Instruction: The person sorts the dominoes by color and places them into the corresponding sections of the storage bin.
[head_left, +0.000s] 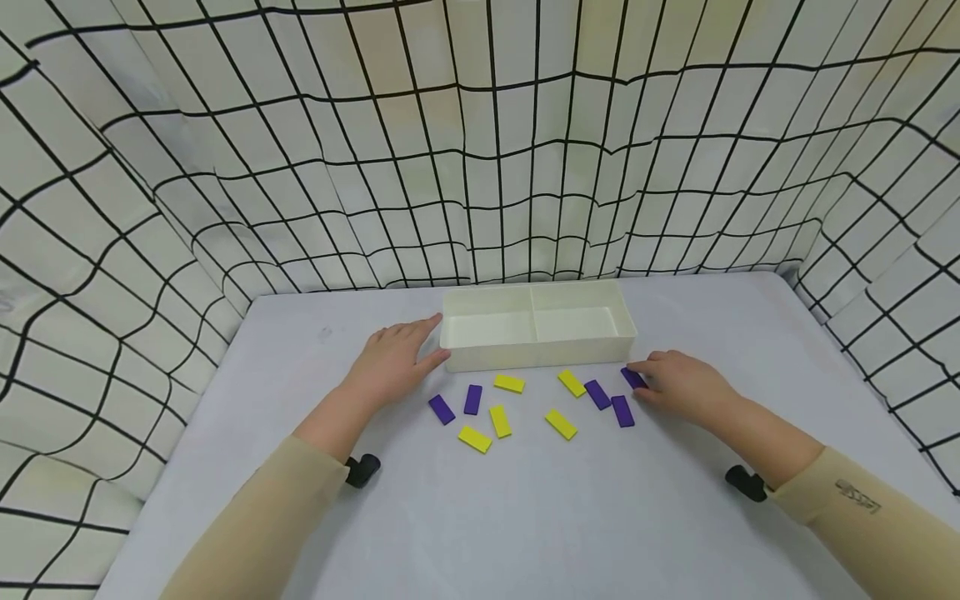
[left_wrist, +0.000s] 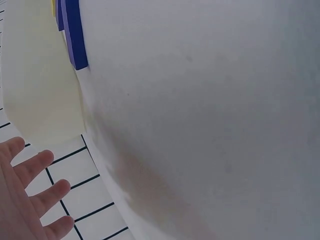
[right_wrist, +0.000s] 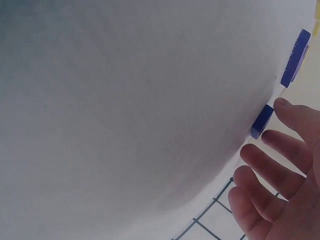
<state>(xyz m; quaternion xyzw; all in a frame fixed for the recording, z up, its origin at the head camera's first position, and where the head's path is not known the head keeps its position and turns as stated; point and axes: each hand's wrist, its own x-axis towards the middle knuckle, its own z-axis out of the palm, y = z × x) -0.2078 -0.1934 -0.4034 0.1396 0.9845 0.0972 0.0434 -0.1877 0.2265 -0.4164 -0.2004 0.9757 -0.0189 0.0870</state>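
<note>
My right hand (head_left: 686, 383) has its thumb and index finger at either end of a small purple block (head_left: 632, 377), near the right front corner of a white box (head_left: 540, 358). In the right wrist view that purple block (right_wrist: 261, 121) shows between thumb and index fingertip, with the other fingers loosely bent. My left hand (head_left: 393, 362) is spread at the box's left end, thumb by the front corner and fingers toward the back. Two purple blocks (head_left: 472, 399) (head_left: 442, 409) lie just right of the left hand. Its spread fingers (left_wrist: 47, 197) hold nothing in the left wrist view.
Several yellow blocks (head_left: 509, 383) lie scattered in front of the box, with more purple blocks (head_left: 622, 411) on the right. A divider (head_left: 534, 312) splits the box into two compartments. White cloth covers the table (head_left: 480, 525); black-gridded white curtains (head_left: 510, 175) surround its back and sides.
</note>
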